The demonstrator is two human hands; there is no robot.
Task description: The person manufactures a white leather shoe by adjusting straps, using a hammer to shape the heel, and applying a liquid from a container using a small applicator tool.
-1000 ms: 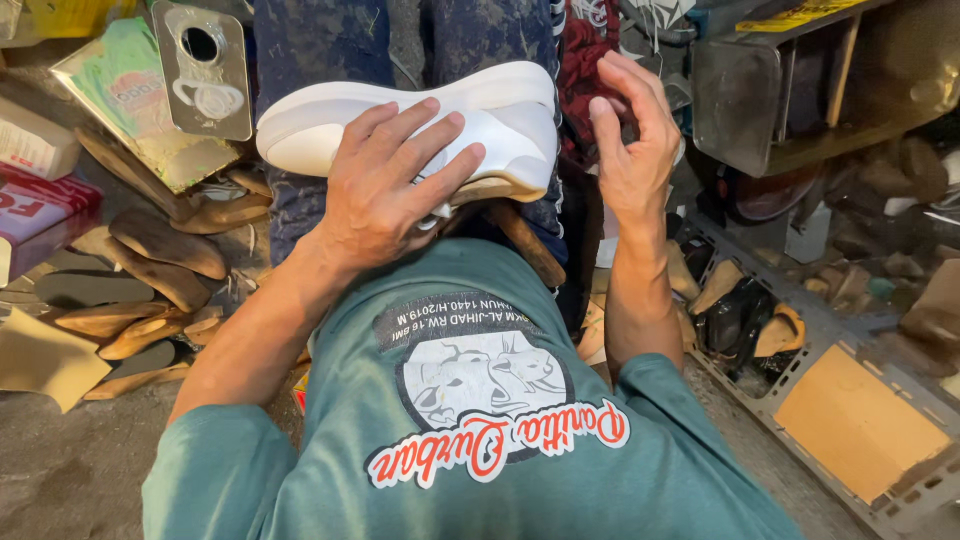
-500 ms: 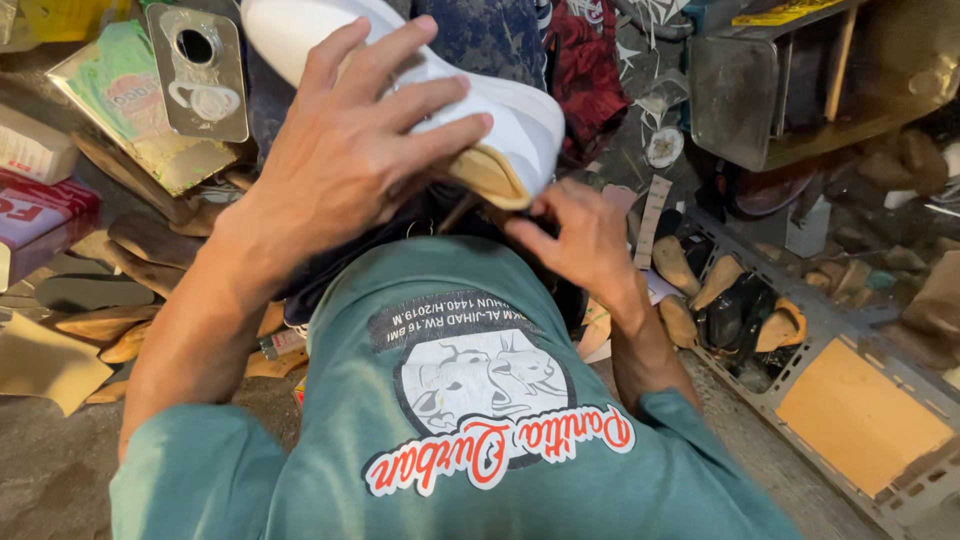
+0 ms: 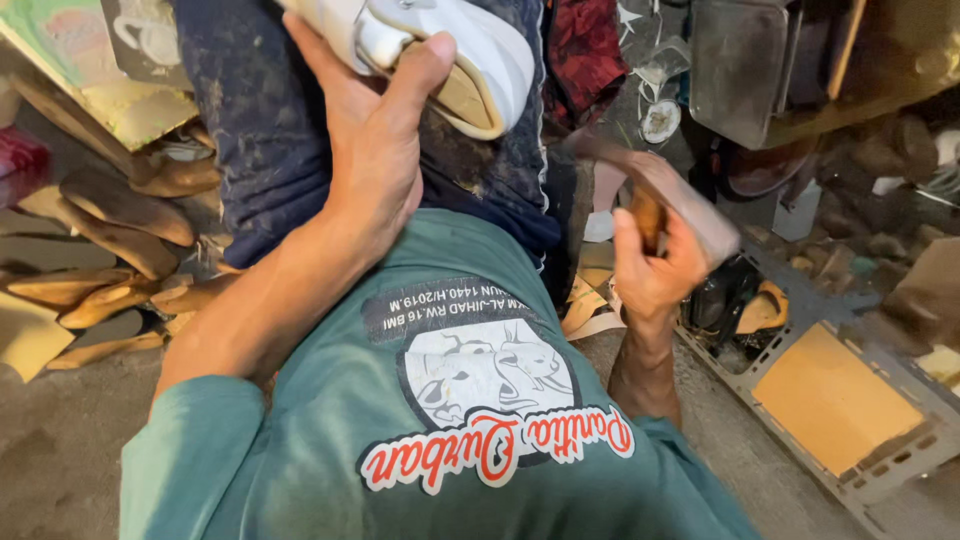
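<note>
While seen from the head camera, looking down over a teal printed shirt (image 3: 470, 430) and dark stained trousers (image 3: 270, 130): left hand (image 3: 375, 150) clenched on a white shoe (image 3: 440, 45), thumb hooked over the tan sole edge, fingers spread underneath, shoe raised over the lap at the top of the frame with its sole tilted toward the right. Right hand (image 3: 650, 265) closed round the brown handle of a tool (image 3: 660, 200), apparently a hammer, though motion blur smears the head; held beside the right knee, well apart from the shoe. Lower right, on the floor: grey metal frame (image 3: 880, 470) with an orange-tan sheet (image 3: 835, 395) lying in it. Left side: heap of brown leather sole pieces (image 3: 110, 230) near flat cardboard (image 3: 30, 335). Upper right: cluttered metal box (image 3: 740, 60) and red cloth (image 3: 580, 50).
</note>
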